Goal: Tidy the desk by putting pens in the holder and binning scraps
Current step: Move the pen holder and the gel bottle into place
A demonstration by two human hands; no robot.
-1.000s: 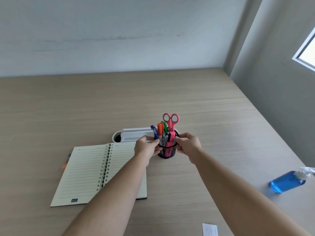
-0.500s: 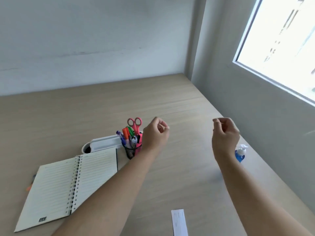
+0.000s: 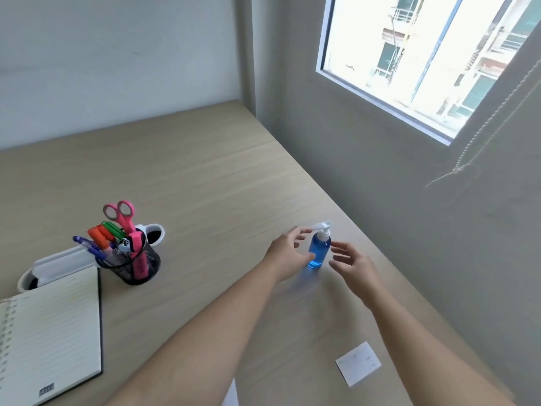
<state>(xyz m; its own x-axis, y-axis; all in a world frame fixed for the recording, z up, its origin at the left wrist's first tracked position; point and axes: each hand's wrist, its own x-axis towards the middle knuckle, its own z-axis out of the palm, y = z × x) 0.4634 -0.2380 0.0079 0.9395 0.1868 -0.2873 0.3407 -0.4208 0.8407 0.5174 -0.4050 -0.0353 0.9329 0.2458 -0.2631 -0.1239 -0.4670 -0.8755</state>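
Observation:
A black mesh pen holder [image 3: 137,266] stands at the left, filled with pens, highlighters and pink scissors [image 3: 121,213]. A blue pump bottle [image 3: 319,250] stands upright near the desk's right edge. My left hand [image 3: 288,253] is open at the bottle's left side, thumb near its base and fingertips by the pump nozzle. My right hand [image 3: 352,263] is open just right of the bottle, not touching it. A small white paper scrap [image 3: 358,363] lies on the desk near my right forearm. Another white scrap [image 3: 231,395] shows at the bottom edge, partly hidden by my left arm.
An open spiral notebook [image 3: 49,332] lies at the lower left. Behind it sits a white oblong tray [image 3: 63,260] with round openings. The wooden desk [image 3: 205,177] meets grey walls at the back and right, with a window and a hanging cord above.
My hands left the pen holder, swung right with loosely curled fingers, and now open on either side of the blue bottle. The view turned right.

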